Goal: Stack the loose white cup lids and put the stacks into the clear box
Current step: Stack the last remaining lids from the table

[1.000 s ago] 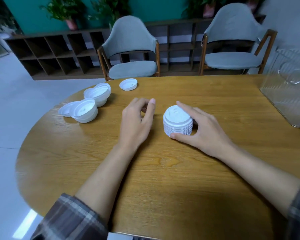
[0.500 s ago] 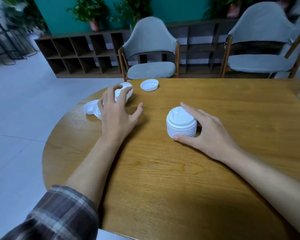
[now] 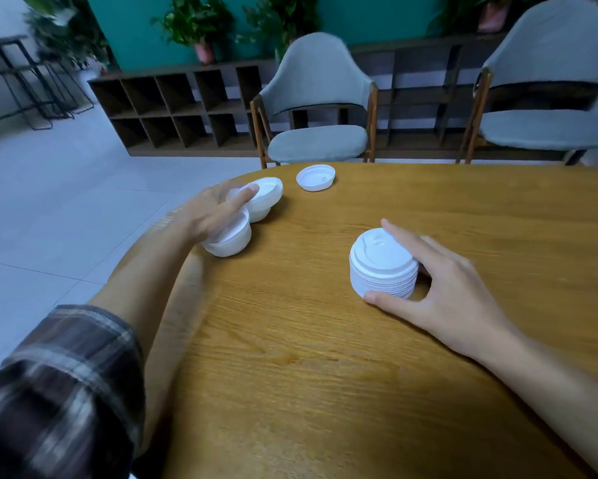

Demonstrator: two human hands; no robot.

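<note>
A tall stack of white cup lids (image 3: pixel 382 264) stands right side up near the table's middle. My right hand (image 3: pixel 442 288) grips it, thumb at the base in front and fingers round its far side. At the table's left edge lie two short stacks of upturned lids, a near stack (image 3: pixel 231 236) and a far stack (image 3: pixel 266 197). My left hand (image 3: pixel 211 216) lies over them with fingers stretched, one fingertip on the far stack. A single upturned lid (image 3: pixel 315 178) lies behind them. The clear box is out of view.
The round wooden table (image 3: pixel 325 357) has its curved edge close to the left lids, with grey floor beyond. Two grey chairs (image 3: pixel 320 108) and a low dark shelf unit (image 3: pixel 186 108) stand behind the table.
My left hand has moved left and away, from beside the tall stack onto the upturned lids at the table's edge. My right hand has kept hold of the tall stack. The view has swung left.
</note>
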